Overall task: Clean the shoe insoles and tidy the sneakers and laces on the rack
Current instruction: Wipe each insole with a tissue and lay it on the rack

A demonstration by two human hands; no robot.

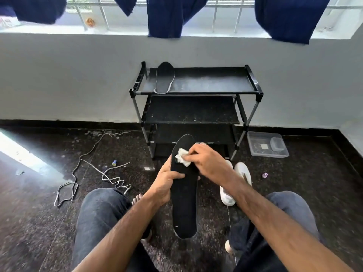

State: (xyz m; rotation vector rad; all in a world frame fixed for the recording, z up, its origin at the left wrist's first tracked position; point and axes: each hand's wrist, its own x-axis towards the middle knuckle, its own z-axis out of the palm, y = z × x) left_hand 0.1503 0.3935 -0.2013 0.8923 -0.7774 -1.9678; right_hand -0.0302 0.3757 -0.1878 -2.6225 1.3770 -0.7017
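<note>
Insole wiping, mid-stroke

Left hand (167, 181) grips the black insole (184, 185) at its waist, steadying it upright between the knees — so the right hand (208, 163) can press a crumpled white wipe (182, 158) near the toe. Second insole (165, 77) lies on the rack (196, 93), far left; laces (92, 173) sprawl left, sneakers (235, 181) right — open shelf room remains.

Lighting: we record daylight entering through the barred white window (216, 14) along the top edge, overexposed between the hanging dark blue cloths (167, 18). Glare: one blown-out white patch on the polished dark speckled stone floor (314, 183) at its left edge. Shadows: soft, under the black metal shoe rack (196, 91). Distortion: we note wide-angle bowing of the pale grey wall (78, 75). Focus: the centre is fairly sharp, the lower corners smeared.
</note>
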